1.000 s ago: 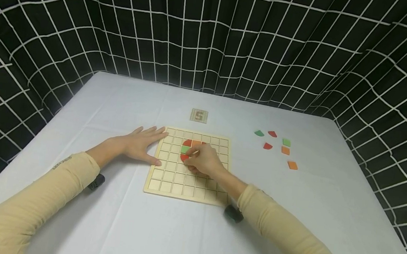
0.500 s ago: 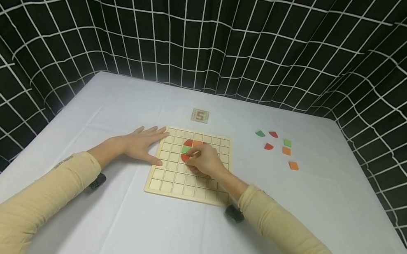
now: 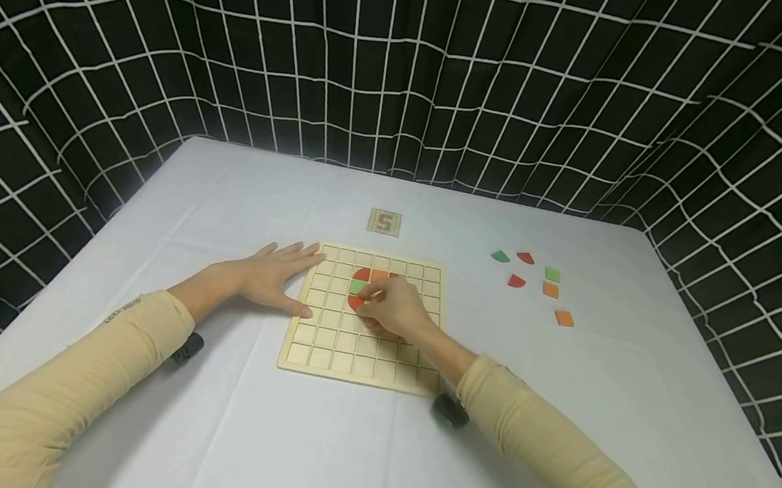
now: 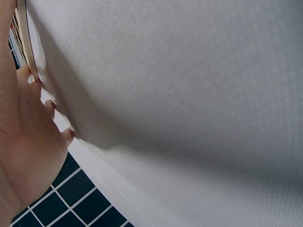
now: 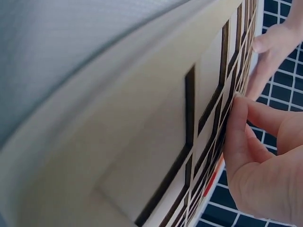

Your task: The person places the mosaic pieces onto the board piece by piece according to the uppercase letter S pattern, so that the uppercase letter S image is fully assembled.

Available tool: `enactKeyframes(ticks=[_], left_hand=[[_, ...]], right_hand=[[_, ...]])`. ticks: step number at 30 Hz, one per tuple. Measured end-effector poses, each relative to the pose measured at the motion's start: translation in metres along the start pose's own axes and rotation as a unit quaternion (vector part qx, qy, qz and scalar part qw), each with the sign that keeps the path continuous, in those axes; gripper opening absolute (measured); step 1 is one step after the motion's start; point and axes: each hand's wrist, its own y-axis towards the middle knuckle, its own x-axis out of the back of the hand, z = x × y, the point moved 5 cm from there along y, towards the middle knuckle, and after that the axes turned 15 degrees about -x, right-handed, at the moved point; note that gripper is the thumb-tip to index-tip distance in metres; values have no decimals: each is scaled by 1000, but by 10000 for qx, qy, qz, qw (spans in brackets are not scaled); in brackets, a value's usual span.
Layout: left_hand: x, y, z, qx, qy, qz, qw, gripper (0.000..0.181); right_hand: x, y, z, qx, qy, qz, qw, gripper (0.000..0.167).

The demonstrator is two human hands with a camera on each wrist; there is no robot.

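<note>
The pale wooden grid board [image 3: 331, 363] lies flat in the middle of the table. My left hand [image 3: 266, 277] rests spread at its left side, with the thumb and a fingertip on the board's edge. Over the upper middle cells, my right hand [image 3: 395, 306] bends down, its thumb and forefinger at a red quarter-circle tile [image 3: 353, 303]. Above that tile sit a green square tile [image 3: 358, 287], another red curved tile [image 3: 362, 274] and an orange tile [image 3: 379, 275]. A red tile farther right is mostly hidden by the hand. In the right wrist view, the fingertips [image 5: 236, 101] meet the board surface.
A small card [image 3: 384, 223] with an S pattern lies beyond the board. Loose tiles lie to the right: a green quarter-circle [image 3: 500, 256], red quarter-circles [image 3: 517, 281], a green square [image 3: 552, 274] and orange squares [image 3: 564, 319]. Black grid curtains [image 3: 396, 62] surround the white table.
The head view has shifted very slightly. Both hands stay in place, and the tiles on and beside the board lie as before.
</note>
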Motion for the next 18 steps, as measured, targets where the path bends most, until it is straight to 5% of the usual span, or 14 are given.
enactKeyframes(ticks=[9,18], left_hand=[[2,0,-2,-3,-33,-10,10000,104],[0,1,0,36,-19,62,10000,106]], right_hand=[[13,2,-4,-322,696,165,9969,19],[40,4,-12,-529,1406,479,9875,36]])
